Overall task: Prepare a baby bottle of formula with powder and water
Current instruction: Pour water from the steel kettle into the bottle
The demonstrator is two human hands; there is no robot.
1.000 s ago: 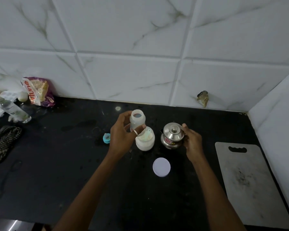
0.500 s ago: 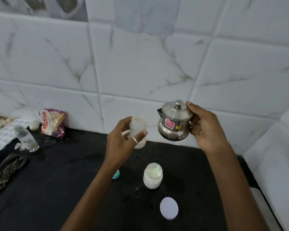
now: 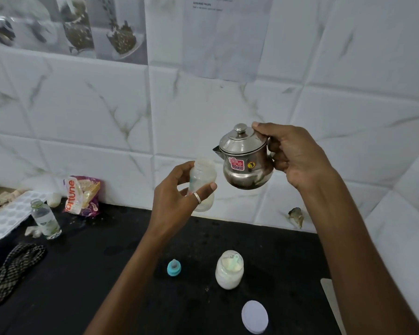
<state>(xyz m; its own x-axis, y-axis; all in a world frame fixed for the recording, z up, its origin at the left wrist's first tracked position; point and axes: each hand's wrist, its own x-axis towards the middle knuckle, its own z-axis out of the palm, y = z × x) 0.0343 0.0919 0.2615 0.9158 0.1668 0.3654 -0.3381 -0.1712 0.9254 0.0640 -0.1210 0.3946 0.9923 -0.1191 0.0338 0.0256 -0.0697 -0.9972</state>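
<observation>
My left hand [image 3: 177, 201] holds a clear, uncapped baby bottle [image 3: 202, 180] up in the air, slightly tilted. My right hand [image 3: 293, 155] grips the handle of a small steel kettle [image 3: 244, 160] with its lid on; its spout points left, just above and beside the bottle's mouth. No water is seen pouring. Below on the black counter [image 3: 82, 274] stand an open jar of white powder [image 3: 229, 269] with a scoop inside, its white lid [image 3: 254, 316] lying flat, and the bottle's blue teat ring [image 3: 174, 267].
At the left lie a small glass bottle [image 3: 45, 220], a white ice tray [image 3: 7, 218], a printed food packet [image 3: 81, 195] and a checked cloth [image 3: 10, 272]. A cutting board's edge [image 3: 329, 298] shows at the right. White marble tiles form the wall behind.
Both hands rose from the counter: the right lifted the kettle, the left lifted the bottle. The kettle's spout has come close to the bottle's mouth.
</observation>
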